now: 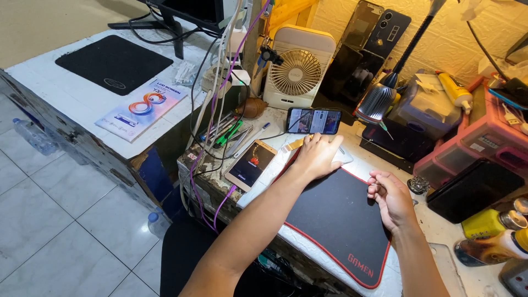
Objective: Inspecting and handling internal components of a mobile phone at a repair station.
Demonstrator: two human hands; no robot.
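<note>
The left hand [319,155] is laid flat, fingers released, on a pale phone-like piece [342,157] at the black mat's [335,220] twelve o'clock edge, while the right hand [391,197], loosely curled and empty, is held at three o'clock; a firm grasp seems needed before lifting.

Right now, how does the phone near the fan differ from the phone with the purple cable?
The phone near the fan lies sideways, past the left hand; the phone with the purple cable lies lengthwise at the bench edge. The first screen shows a row of pictures; the second shows one red mark on a dark screen. Both lie flat, screens lit.
</note>
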